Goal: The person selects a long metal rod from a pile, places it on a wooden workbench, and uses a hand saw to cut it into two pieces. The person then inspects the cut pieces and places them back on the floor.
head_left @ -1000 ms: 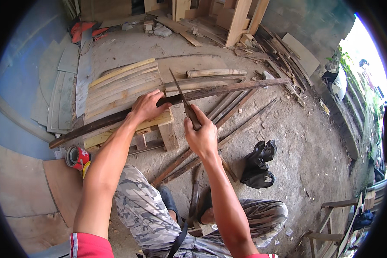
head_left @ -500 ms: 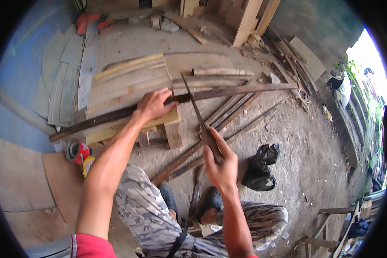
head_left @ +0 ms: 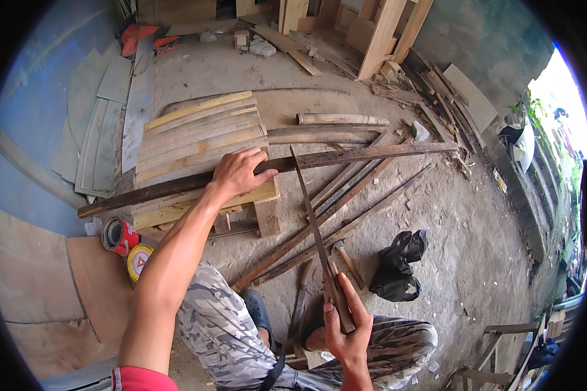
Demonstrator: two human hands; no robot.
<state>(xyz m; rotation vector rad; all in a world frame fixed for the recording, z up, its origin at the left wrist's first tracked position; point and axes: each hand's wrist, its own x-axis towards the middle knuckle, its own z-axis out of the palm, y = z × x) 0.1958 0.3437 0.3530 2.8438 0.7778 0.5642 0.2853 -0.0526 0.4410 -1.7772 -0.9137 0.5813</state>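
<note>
Floor to the right: a crumpled black plastic bag (head_left: 398,267) lies near the right hand (head_left: 350,326), with a hammer (head_left: 350,266) between the bag and the saw.
Under the saw: loose wooden strips (head_left: 365,212) lie aslant on the floor, partly hidden by the blade.
Beyond: a pale pole (head_left: 342,119) lies crosswise; farther right is a heap of scrap wood (head_left: 447,101).
By the left forearm: a red can (head_left: 119,236) and a round yellow lid (head_left: 139,262); the forearm hides part of the desk (head_left: 202,140), low and slatted.
Dark beam (head_left: 372,155): slants across the desk, its right length jutting past the edge.
Saw (head_left: 312,221): blade tip crosses the beam just right of the left hand (head_left: 241,171); cut depth cannot be told.
Left hand: palm down, fingers bent over the beam, holding it; arm stretched forward.
Right hand: drawn close to the bent knee, wrapped round the saw's handle, index finger along it.
</note>
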